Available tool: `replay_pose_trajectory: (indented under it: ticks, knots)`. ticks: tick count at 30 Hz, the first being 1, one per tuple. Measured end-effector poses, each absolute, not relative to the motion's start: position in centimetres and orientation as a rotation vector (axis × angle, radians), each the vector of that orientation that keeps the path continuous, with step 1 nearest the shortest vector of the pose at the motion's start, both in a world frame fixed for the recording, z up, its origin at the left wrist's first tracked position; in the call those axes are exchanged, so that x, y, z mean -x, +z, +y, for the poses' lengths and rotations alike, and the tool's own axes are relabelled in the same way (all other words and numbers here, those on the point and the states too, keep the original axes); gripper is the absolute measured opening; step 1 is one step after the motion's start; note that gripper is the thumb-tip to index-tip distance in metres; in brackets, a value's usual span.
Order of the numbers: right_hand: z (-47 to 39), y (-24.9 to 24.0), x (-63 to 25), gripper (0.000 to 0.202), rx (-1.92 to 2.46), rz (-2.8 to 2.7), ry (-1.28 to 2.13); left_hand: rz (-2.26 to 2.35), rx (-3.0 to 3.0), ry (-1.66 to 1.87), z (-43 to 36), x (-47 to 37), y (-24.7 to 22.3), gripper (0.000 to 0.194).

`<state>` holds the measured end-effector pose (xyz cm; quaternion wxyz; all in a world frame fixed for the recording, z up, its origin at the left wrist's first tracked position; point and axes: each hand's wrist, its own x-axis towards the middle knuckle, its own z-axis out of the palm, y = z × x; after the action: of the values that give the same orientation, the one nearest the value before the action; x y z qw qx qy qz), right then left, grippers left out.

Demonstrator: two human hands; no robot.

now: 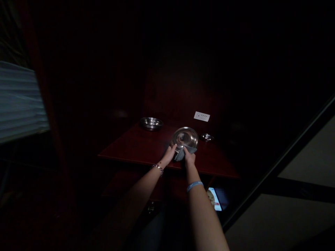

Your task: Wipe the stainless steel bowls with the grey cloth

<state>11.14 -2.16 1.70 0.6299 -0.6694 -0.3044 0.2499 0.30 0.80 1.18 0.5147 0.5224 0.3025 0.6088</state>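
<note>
A shiny round metal plate (188,135) is held tilted above the front part of the dark red shelf (125,148). My left hand (169,154) grips its lower left rim, thumb on the upper face. At the lower right rim, my right hand (189,157) is closed on a grey cloth (180,155), which it presses against the plate with the thumb. Farther back on the left stands a small stack of metal plates (151,123). Behind the held plate on the right sits a smaller metal dish (207,137).
A white socket panel (201,116) is on the back wall. Below the shelf at right, a lit screen (215,199) shows. Pale folded or ridged material (21,99) is at far left. A dark slanted edge (277,148) runs along the right. Much of the surroundings is dark.
</note>
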Motion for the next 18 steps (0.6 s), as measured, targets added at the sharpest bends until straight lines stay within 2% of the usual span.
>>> replay_pose_trajectory:
  ticks: [10, 18]
  knots:
    - [-2.7, 2.6, -10.1, 0.037, 1.266, -0.543, 0.906, 0.788, -1.160, 1.473, 0.6, -0.1, 1.6, 0.037]
    - [-2.8, 3.0, -10.3, 0.041, 1.307, -0.501, 0.837, 0.858, -1.079, 1.507, 0.8, 0.2, 1.4, 0.044]
